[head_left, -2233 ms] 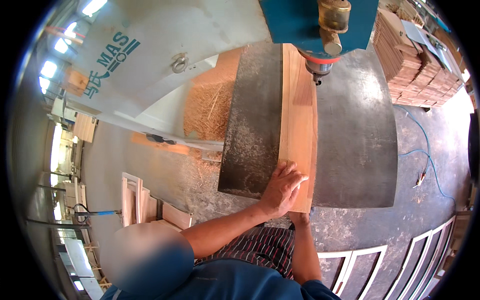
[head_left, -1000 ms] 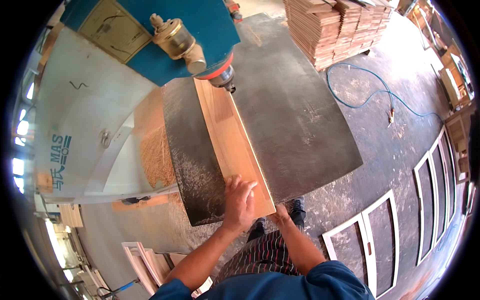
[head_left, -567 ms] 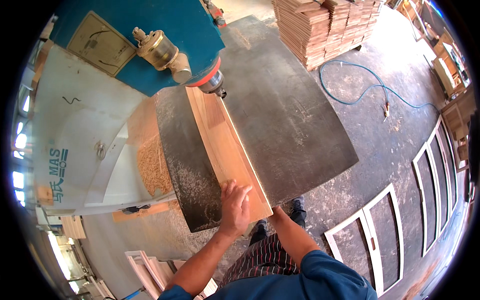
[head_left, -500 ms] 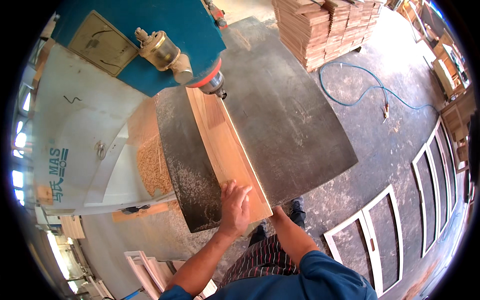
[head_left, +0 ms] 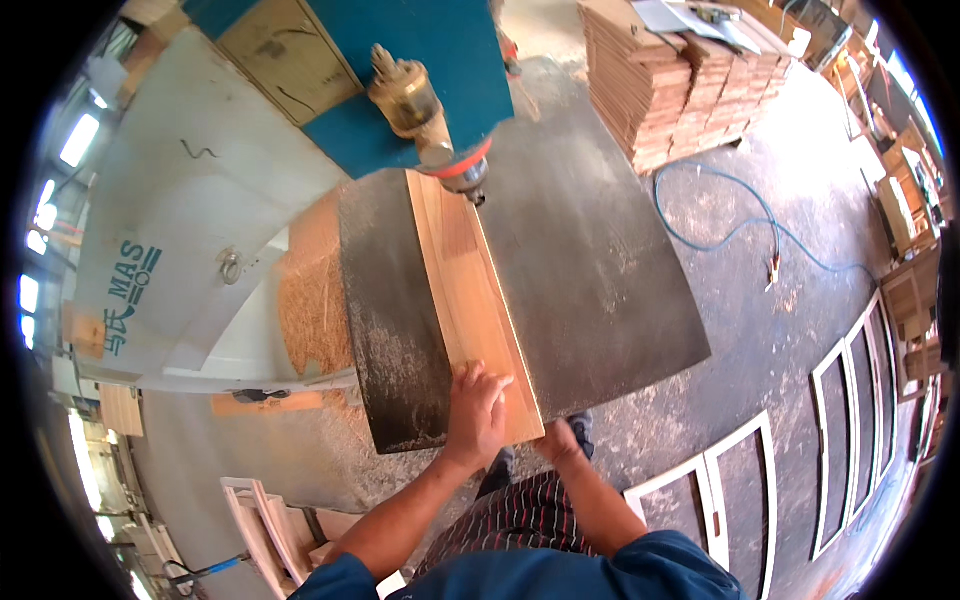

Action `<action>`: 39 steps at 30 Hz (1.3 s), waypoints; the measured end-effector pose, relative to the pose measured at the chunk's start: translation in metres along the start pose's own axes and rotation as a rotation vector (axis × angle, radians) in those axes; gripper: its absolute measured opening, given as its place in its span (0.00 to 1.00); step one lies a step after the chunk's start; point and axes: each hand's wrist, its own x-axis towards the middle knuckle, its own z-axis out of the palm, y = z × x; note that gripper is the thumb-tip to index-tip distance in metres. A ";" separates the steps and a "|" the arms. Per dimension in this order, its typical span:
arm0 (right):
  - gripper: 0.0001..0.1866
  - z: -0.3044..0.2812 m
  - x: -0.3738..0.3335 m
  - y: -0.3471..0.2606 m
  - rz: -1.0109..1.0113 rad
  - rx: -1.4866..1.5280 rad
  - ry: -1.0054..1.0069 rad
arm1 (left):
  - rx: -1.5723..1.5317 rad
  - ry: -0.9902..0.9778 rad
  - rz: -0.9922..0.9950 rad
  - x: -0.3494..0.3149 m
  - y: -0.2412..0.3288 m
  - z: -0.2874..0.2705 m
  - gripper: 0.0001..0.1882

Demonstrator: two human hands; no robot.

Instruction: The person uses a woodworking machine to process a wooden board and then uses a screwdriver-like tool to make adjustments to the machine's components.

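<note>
Right of the fingers (head_left: 469, 376) lay a blue hose (head_left: 775, 228); beyond them, rightward, stood a stack of boards (head_left: 682, 95); white frames (head_left: 712, 492) were nearer.

Wooden board (head_left: 468, 300): one, centre dial toward 6. Table (head_left: 600, 260): one. Cutter head (head_left: 465, 184): one, 12 o'clock. Brassy cup (head_left: 405, 105): one, 11. Metal ring (head_left: 230, 268): one, 9. Shavings heap (head_left: 312, 320): one, 9. Blue hose (head_left: 770, 222): one, 2–3. Shoes (head_left: 581, 430): two, 5–6. Plank pile (head_left: 680, 95): one, 1–2; planks uncountable. Pale frames (head_left: 718, 510): several, 4; exact tally unclear.
</note>
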 end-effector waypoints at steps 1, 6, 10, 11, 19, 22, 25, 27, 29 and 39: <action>0.22 0.008 0.000 0.002 0.067 -0.075 0.065 | 0.021 0.002 0.002 0.000 0.000 0.000 0.12; 0.20 0.061 0.000 -0.019 0.088 -0.632 0.055 | -0.008 0.046 -0.009 -0.002 0.002 0.000 0.12; 0.18 0.103 -0.033 -0.068 0.252 -0.531 0.046 | -0.020 0.098 0.009 -0.005 0.001 0.001 0.12; 0.17 0.114 -0.045 -0.082 0.347 -0.391 0.104 | -0.035 0.114 -0.008 -0.007 0.000 0.002 0.12; 0.27 0.205 -0.090 -0.113 0.559 -0.574 -0.236 | -0.064 0.229 -0.057 -0.017 0.000 0.011 0.10; 0.27 0.219 -0.086 -0.109 0.421 -1.034 -0.386 | 0.061 0.291 -0.140 -0.027 0.000 0.014 0.10; 0.25 0.228 -0.094 -0.095 0.441 -0.898 -0.344 | 0.024 0.387 -0.151 -0.038 -0.002 0.014 0.12; 0.25 0.235 -0.098 -0.086 0.367 -0.986 -0.382 | 0.039 0.363 -0.142 -0.045 -0.004 0.010 0.11; 0.26 0.243 -0.097 -0.073 0.247 -1.161 -0.422 | 0.031 0.376 -0.107 -0.051 -0.006 0.004 0.10; 0.14 0.254 -0.098 -0.015 -0.084 -0.962 -0.188 | 0.064 0.044 -0.256 -0.112 0.001 -0.045 0.13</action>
